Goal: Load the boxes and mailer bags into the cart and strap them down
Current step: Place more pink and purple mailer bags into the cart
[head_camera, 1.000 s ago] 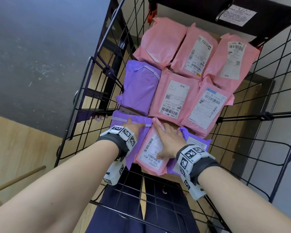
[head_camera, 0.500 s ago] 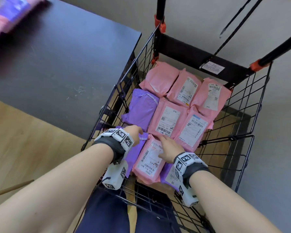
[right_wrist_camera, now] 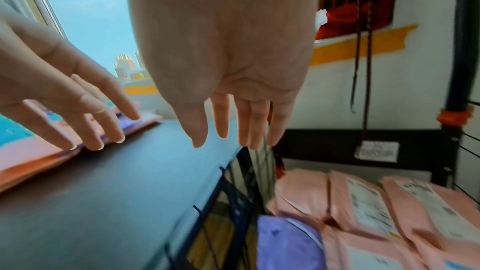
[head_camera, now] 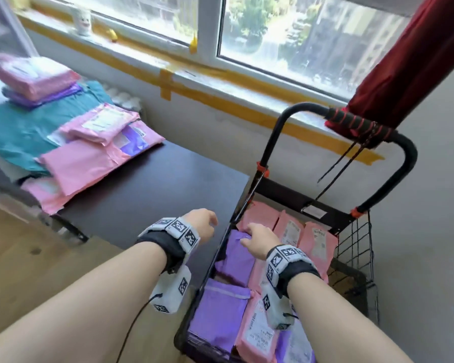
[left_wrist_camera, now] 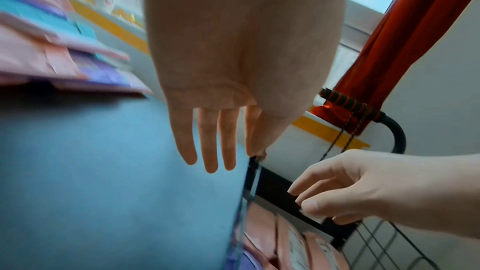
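Both hands empty, fingers loosely spread; left hand [head_camera: 203, 224] above the table [head_camera: 152, 203]; right hand [head_camera: 258, 238] above mailers [head_camera: 288, 231] in cart [head_camera: 357, 247]; more bags [head_camera: 89, 142] far left.

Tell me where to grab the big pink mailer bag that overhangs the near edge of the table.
Grip the big pink mailer bag at its overhanging near corner, coming from the front of the table: that corner juts free, so fingers can likely pinch it above and below. Smaller bags weigh down its far end.
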Action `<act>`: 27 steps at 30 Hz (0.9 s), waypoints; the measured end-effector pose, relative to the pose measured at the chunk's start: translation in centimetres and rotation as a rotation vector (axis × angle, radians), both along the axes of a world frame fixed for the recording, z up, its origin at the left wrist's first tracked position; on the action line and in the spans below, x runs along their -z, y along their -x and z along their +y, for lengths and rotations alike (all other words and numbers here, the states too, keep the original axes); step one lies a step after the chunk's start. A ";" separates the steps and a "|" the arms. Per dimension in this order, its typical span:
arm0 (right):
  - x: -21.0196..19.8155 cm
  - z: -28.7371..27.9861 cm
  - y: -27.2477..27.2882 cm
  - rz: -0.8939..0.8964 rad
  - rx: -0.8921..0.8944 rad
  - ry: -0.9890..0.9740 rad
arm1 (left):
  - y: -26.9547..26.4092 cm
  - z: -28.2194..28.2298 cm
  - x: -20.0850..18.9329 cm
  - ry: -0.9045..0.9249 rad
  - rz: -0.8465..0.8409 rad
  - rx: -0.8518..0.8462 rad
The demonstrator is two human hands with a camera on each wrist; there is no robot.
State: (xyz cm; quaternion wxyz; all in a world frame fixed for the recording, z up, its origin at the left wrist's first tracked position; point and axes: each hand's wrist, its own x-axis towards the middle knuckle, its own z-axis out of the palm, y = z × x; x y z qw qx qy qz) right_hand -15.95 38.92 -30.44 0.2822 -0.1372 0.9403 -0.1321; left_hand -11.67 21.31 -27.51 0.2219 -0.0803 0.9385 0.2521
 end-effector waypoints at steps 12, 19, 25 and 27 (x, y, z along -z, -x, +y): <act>-7.0 -27.6 -3.6 0.096 0.033 0.174 | -7.9 -27.0 -8.2 0.164 0.211 -0.149; -7.5 -36.2 -2.0 0.080 0.033 0.279 | -7.6 -37.3 -7.9 0.091 0.197 -0.346; -4.3 -40.2 4.4 -0.016 0.203 0.494 | -2.4 -42.5 -5.1 0.051 0.177 -0.359; -2.8 -41.5 6.8 -0.053 0.291 0.555 | 0.3 -44.0 -4.0 0.039 0.169 -0.344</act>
